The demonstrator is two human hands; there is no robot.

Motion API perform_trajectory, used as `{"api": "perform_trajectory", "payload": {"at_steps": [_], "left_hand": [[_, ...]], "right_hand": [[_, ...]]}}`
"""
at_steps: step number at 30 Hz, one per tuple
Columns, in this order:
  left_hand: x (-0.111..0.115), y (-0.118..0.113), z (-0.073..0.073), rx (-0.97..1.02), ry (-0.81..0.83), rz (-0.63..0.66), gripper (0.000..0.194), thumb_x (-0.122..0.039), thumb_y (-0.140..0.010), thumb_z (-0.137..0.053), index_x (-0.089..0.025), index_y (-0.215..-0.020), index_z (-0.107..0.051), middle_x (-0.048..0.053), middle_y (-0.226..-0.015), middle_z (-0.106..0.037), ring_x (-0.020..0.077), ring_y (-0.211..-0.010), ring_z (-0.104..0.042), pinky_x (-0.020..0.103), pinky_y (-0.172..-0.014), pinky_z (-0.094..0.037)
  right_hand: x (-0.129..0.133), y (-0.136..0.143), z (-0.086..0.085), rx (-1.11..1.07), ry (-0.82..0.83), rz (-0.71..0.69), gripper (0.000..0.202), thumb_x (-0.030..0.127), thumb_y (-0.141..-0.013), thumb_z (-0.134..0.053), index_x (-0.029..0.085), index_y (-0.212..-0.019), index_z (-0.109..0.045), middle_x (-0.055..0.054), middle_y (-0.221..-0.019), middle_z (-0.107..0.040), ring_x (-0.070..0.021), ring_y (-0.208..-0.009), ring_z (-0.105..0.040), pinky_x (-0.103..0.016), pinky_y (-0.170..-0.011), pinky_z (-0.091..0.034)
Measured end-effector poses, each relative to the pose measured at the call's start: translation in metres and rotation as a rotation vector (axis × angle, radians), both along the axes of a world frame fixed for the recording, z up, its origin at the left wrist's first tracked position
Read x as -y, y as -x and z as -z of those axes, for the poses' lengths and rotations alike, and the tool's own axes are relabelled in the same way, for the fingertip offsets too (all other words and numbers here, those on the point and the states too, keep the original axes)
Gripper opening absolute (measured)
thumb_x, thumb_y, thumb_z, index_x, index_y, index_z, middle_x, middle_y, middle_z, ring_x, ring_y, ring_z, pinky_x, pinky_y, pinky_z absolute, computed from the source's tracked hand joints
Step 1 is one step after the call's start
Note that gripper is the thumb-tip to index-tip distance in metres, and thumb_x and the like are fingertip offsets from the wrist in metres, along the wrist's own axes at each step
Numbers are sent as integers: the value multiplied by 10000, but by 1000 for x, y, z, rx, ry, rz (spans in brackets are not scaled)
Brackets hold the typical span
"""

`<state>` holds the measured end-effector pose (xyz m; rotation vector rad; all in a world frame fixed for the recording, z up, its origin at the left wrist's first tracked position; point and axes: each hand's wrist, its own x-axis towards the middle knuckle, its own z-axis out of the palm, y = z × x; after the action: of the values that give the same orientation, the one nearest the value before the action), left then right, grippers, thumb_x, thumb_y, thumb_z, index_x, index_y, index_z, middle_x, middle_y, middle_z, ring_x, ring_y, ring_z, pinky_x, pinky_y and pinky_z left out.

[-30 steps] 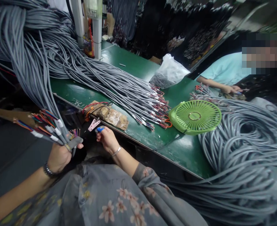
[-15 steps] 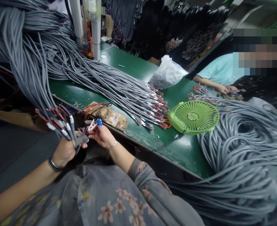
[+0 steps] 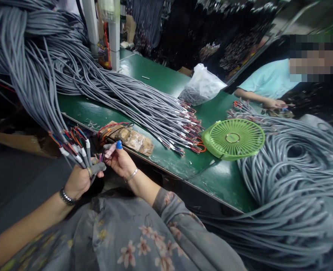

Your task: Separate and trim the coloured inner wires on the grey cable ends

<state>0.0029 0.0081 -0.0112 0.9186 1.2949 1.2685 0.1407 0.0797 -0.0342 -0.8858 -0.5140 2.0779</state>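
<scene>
My left hand (image 3: 80,178) is closed around several grey cables (image 3: 83,160), with a grey cover on its thumb. White bands and bare coloured wires show at the cable ends. A fan of thin coloured wires (image 3: 100,157) stands up by that thumb. Close to these wires, my right hand (image 3: 122,163) has its fingers bent together, a blue cap (image 3: 119,144) on the thumb tip. Something pale pink (image 3: 110,151) lies at its fingers; I cannot tell whether it is finger tape or a small tool.
On the green table (image 3: 152,73) lie a long bundle of grey cables (image 3: 121,94), a taped wooden block (image 3: 135,139), a green fan (image 3: 234,139) and a plastic bag (image 3: 202,84). Coiled cables (image 3: 293,177) fill the right side. Across the table, a person in light blue (image 3: 271,81) works with their hands.
My right hand has moved slightly left and its fingers have drawn closer together around the pale pink thing. The cable ends in my left hand have shifted slightly right.
</scene>
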Motion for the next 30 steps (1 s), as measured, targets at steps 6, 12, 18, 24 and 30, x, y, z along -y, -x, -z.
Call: {"api": "perform_trajectory", "payload": {"at_steps": [6, 12, 18, 24, 30], "left_hand": [[6, 2, -7, 32, -4, 7, 275, -371, -529, -965, -216, -506, -740, 3, -441, -626, 153, -428, -593, 280, -479, -521], [12, 1, -16, 37, 17, -49, 309, -385, -497, -960, -223, -458, -699, -3, -418, -596, 145, -421, -594, 265, -476, -527], [12, -4, -17, 18, -2, -123, 285, -353, -529, -942, -235, -465, -690, -11, -441, -610, 150, -457, -601, 289, -530, -549], [8, -10, -11, -9, -35, -202, 229, -368, -560, -911, -251, -495, -725, -16, -454, -639, 162, -466, -600, 324, -569, -552], [6, -11, 2, -35, -38, -249, 230, -358, -594, -895, -247, -516, -709, -13, -483, -680, 167, -481, -625, 324, -591, -554]], "right_hand": [[0, -12, 1, 2, -18, -108, 664, 861, -1042, -635, 219, -896, -727, -12, -775, -698, -152, -693, -620, -246, -662, -531], [3, -18, 1, 30, -89, -96, 447, 632, -1008, -838, 214, -894, -728, 4, -777, -695, -129, -670, -592, -227, -644, -541], [7, -16, 8, 149, -173, 47, 424, 564, -956, -892, 215, -794, -713, 6, -736, -664, -133, -667, -565, -246, -634, -517], [7, -12, 16, 186, -190, 61, 463, 633, -972, -870, 214, -822, -747, -4, -734, -661, -162, -720, -595, -277, -697, -530], [1, -5, 8, 21, -26, 16, 433, 611, -916, -956, 225, -891, -761, -11, -789, -691, -179, -780, -626, -279, -728, -569]]}}
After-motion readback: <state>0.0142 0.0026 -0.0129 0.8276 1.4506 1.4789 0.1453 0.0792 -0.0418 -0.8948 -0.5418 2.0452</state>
